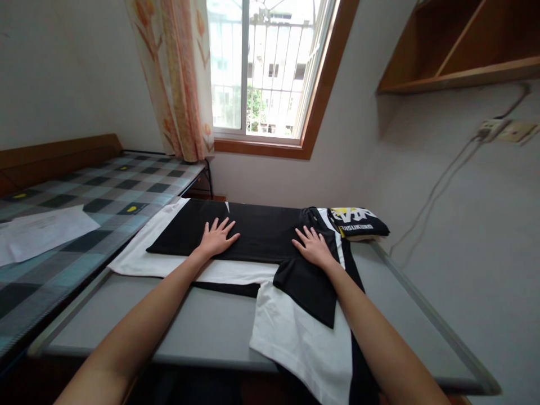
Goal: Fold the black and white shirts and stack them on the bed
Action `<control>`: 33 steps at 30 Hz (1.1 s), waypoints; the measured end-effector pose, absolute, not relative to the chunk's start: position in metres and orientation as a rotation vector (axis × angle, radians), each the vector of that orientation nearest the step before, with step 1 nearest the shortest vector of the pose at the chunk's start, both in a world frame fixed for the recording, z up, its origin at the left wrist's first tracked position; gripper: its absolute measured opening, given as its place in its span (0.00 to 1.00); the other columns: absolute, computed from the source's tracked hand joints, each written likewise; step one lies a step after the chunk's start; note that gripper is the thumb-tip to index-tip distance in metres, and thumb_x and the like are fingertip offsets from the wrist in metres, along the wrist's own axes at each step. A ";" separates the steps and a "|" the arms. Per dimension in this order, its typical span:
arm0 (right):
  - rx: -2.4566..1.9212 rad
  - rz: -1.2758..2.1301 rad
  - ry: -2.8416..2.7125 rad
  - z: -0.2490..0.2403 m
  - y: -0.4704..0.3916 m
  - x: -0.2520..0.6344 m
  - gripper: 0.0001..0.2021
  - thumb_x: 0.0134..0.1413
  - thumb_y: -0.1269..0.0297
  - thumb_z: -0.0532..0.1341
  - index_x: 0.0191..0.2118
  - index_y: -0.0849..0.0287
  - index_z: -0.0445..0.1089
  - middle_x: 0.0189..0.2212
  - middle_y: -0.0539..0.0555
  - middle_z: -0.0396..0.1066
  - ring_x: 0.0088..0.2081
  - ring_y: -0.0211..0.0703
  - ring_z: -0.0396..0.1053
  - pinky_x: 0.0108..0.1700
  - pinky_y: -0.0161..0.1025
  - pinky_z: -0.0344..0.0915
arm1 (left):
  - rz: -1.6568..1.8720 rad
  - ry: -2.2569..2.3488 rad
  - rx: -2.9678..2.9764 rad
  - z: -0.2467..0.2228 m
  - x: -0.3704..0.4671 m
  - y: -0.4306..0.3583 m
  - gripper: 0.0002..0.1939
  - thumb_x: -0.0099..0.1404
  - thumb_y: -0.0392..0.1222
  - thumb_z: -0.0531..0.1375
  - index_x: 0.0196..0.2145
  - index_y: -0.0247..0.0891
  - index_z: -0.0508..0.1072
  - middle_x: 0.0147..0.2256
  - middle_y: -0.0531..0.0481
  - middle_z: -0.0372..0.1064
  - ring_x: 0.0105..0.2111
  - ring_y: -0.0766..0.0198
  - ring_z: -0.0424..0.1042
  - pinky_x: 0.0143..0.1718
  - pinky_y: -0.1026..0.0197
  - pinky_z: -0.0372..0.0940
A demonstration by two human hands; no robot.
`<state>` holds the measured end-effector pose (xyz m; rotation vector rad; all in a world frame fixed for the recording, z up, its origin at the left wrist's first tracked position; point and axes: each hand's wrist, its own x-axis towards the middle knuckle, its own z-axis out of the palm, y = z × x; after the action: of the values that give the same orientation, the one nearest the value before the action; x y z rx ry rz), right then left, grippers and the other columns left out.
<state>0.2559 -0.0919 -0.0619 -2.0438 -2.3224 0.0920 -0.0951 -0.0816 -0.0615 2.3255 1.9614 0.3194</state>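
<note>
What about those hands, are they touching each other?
No, the left hand and the right hand lie well apart on the black shirt.

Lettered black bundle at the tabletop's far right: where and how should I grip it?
I'd pinch the lettered black bundle at its near right corner, approaching from the near right, thumb on top and fingers underneath. That end tapers and faces bare tabletop, while its left end meets the collar end of the spread black shirt, which fingers there might snag.
</note>
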 end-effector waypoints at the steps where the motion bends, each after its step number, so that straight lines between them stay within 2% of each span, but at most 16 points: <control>1: -2.044 0.099 -2.324 -0.061 -0.093 0.256 0.34 0.65 0.42 0.42 0.70 0.53 0.48 0.70 0.58 0.41 0.70 0.56 0.37 0.67 0.57 0.40 | 0.310 2.033 2.262 -0.061 -0.103 -0.079 0.34 0.67 0.64 0.45 0.67 0.50 0.55 0.69 0.48 0.45 0.68 0.40 0.40 0.63 0.31 0.36; 6: -2.012 0.097 -2.315 -0.062 -0.094 0.259 0.32 0.65 0.43 0.42 0.69 0.53 0.51 0.70 0.58 0.44 0.70 0.56 0.38 0.67 0.57 0.41 | 0.284 2.300 2.007 -0.063 -0.135 -0.067 0.35 0.68 0.63 0.41 0.67 0.47 0.54 0.69 0.48 0.43 0.68 0.36 0.39 0.62 0.27 0.36; 15: -1.958 0.084 -2.324 -0.063 -0.097 0.265 0.30 0.66 0.46 0.43 0.68 0.54 0.54 0.69 0.58 0.47 0.69 0.56 0.42 0.66 0.56 0.43 | 0.282 2.318 2.006 -0.064 -0.132 -0.068 0.35 0.68 0.62 0.42 0.67 0.47 0.55 0.69 0.47 0.43 0.68 0.37 0.40 0.63 0.29 0.38; 21: -1.988 0.108 -2.311 -0.062 -0.099 0.265 0.30 0.66 0.46 0.43 0.68 0.52 0.54 0.69 0.57 0.46 0.69 0.56 0.42 0.66 0.56 0.43 | 0.383 2.469 1.782 -0.059 -0.154 -0.067 0.42 0.65 0.68 0.41 0.69 0.42 0.50 0.69 0.41 0.44 0.67 0.32 0.40 0.60 0.25 0.36; 26: -1.993 0.125 -2.305 -0.062 -0.099 0.266 0.30 0.66 0.47 0.44 0.68 0.52 0.53 0.70 0.56 0.46 0.69 0.54 0.41 0.67 0.55 0.42 | 0.395 2.589 1.635 -0.059 -0.188 -0.066 0.39 0.67 0.63 0.40 0.66 0.38 0.57 0.68 0.39 0.45 0.67 0.35 0.41 0.61 0.25 0.36; 33: -1.980 0.115 -2.301 -0.064 -0.098 0.267 0.29 0.66 0.48 0.45 0.68 0.52 0.54 0.69 0.57 0.46 0.69 0.55 0.42 0.67 0.56 0.42 | 0.445 2.624 1.601 -0.061 -0.187 -0.065 0.37 0.66 0.60 0.43 0.66 0.37 0.58 0.68 0.36 0.46 0.66 0.33 0.42 0.58 0.22 0.38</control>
<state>0.2669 -0.0977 -0.0644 -1.9802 -2.3011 0.1148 -0.1872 -0.0646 -0.0612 1.6010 2.6241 0.4451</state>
